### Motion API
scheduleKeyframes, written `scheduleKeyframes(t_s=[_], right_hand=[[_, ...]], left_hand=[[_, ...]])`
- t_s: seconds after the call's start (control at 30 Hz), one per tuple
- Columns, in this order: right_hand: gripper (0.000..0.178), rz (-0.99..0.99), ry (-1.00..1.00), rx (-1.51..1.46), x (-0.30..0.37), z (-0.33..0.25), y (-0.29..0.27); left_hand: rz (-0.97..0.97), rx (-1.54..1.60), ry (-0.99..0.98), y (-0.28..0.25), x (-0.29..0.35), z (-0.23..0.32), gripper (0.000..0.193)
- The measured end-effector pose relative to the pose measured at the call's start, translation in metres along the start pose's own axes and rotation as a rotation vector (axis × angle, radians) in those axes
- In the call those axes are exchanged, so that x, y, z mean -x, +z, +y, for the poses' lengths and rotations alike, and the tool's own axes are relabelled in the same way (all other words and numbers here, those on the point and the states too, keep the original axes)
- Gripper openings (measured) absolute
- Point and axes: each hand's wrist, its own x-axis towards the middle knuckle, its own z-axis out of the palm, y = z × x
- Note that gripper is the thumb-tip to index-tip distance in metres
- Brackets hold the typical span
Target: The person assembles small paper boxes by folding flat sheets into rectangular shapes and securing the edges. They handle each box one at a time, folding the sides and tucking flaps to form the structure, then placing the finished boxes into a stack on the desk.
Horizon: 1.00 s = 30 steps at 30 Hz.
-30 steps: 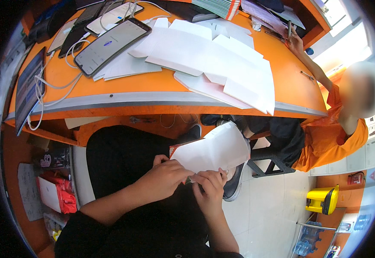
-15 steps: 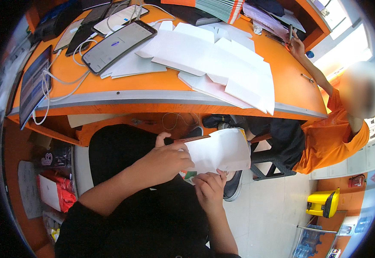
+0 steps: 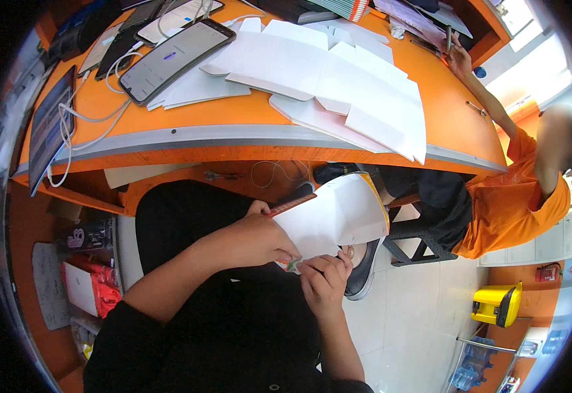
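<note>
Grip closed, both hands: L hand (image 3: 257,241) & R hand (image 3: 324,280) pinch near L end of white card (image 3: 338,213), near side of table (image 3: 459,118), L flap (image 3: 293,204) up, main panel open, w/ other cut sheets (image 3: 371,85) flat atop table, appar. unworked.

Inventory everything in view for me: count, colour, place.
Cardboard sheet: 1, white inside, in both hands, above the lap
Flattened cardboard boxes: several, white, on the desk
Desk: 1, orange, grey-edged, across the top
Smartphones: at least 3, mostly dark, desk left
Cables: several, white, among the smartphones
Tablet-like device: 1, dark, desk's left edge
Coworker: 1, orange shirt, right
Stool: 1, black, under the coworker
Bin: 1, yellow and black, right
Fire extinguisher: 1, red, right wall
Water bottles: several, blue, lower right
Bag: 1, red, left shelf
Left hand: 1, black-sleeved, on the cardboard sheet's left end
Right hand: 1, bare, at its near edge
</note>
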Motion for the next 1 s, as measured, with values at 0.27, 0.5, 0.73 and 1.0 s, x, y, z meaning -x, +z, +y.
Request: scheduleKeyframes(t_s=[0.27, 0.5, 0.73, 1.0], right_hand=[[0.029, 0.076, 0.027, -0.03, 0.008, 0.001, 0.003], [0.026, 0.037, 0.06, -0.057, 0.007, 0.001, 0.0], [0.022, -0.096, 0.068, -0.093, -0.009, -0.003, -0.017], [0.022, -0.171, 0.018, -0.069, -0.008, -0.002, -0.016]], left_hand=[[-0.028, 0.077, -0.026, 0.002, -0.003, 0.0, 0.016], [-0.063, 0.088, -0.025, 0.0, -0.006, 0.004, 0.015], [-0.077, 0.102, -0.006, 0.007, -0.002, 0.001, 0.015], [-0.158, 0.048, 0.009, 0.007, -0.006, -0.003, 0.019]])
